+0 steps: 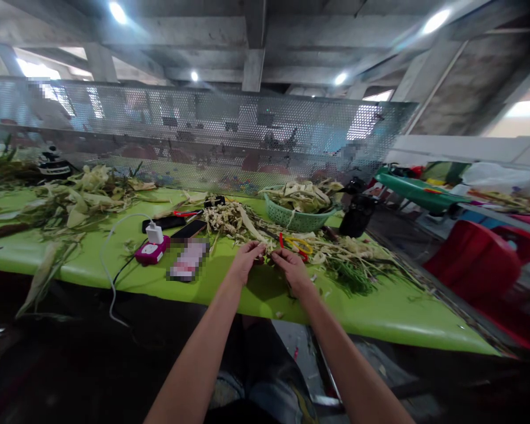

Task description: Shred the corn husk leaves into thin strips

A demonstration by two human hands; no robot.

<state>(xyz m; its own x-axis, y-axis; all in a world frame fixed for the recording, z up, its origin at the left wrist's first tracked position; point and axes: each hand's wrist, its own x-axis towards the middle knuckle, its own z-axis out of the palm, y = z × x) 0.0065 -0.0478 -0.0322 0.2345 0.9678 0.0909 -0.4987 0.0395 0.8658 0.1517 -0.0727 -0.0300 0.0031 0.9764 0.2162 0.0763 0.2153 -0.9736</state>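
Note:
My left hand (246, 262) and my right hand (291, 268) are close together over the near edge of the green-covered table. The fingers of both are pinched. What they hold is too small and shadowed to name, perhaps bits of plant. Just past my right fingers lie red and yellow loops (297, 245), which look like tool handles. Beyond my hands spreads a heap of pale dried plant scraps (229, 219). Green sprigs (351, 277) lie to the right of my right hand.
A green basket (297, 220) full of dry husks stands behind the heap, beside a black object (357, 215). Left are a blurred-out phone (189, 260), a dark phone (189, 229), and a purple power socket (152, 252) with a white charger and cable. Husks (83, 200) pile further left.

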